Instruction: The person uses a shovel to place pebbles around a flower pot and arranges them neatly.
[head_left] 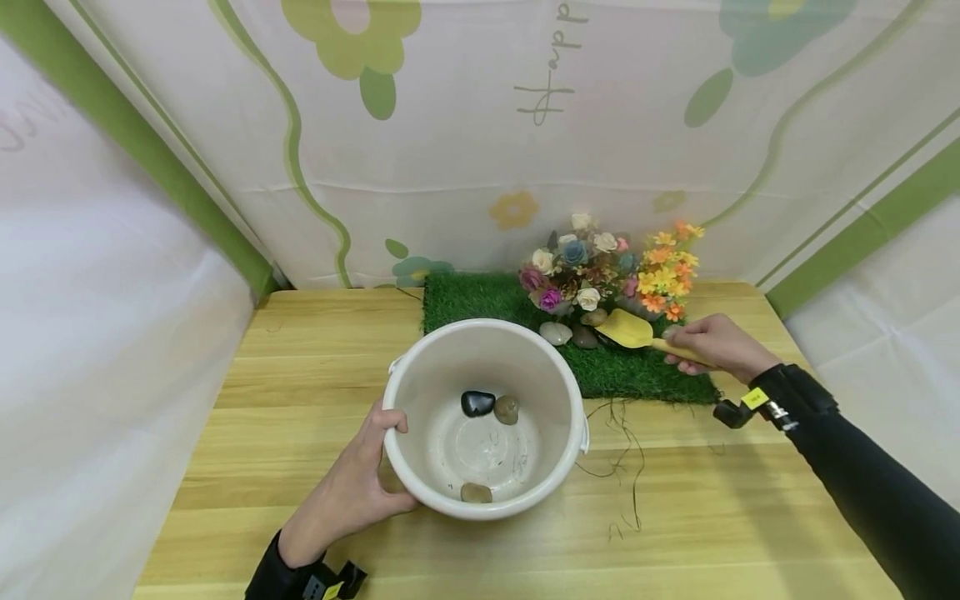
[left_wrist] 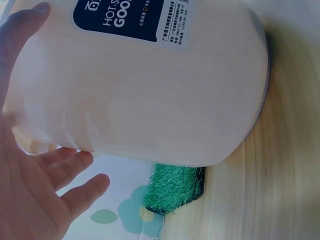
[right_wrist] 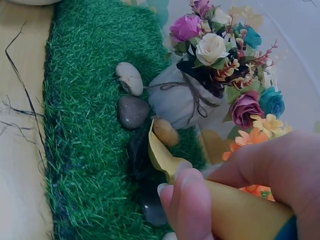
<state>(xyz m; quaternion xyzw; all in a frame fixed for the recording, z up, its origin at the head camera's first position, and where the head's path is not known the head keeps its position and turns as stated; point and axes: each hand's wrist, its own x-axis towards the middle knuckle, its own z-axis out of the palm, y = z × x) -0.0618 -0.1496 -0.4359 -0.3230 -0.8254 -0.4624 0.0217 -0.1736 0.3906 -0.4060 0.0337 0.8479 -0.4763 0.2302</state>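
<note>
My left hand (head_left: 358, 483) grips the rim of a cream bucket (head_left: 411, 392) on the wooden table. Inside the bucket lie a black stone (head_left: 477, 404) and two brown stones (head_left: 506, 410). My right hand (head_left: 722, 346) holds a small yellow trowel (head_left: 626, 330) by its handle. The trowel's blade is among the stones on a green artificial grass mat (right_wrist: 90, 150), next to a tan stone (right_wrist: 165, 132) and partly over a dark one. A grey stone (right_wrist: 133, 112) and a whitish stone (right_wrist: 129, 78) lie close by.
A wrapped bouquet of artificial roses (head_left: 588, 298) stands on the mat, with orange and yellow flowers (head_left: 667, 271) to its right. Thin dark strands (head_left: 633, 475) lie on the table (head_left: 300, 392). A printed curtain (head_left: 450, 150) hangs behind.
</note>
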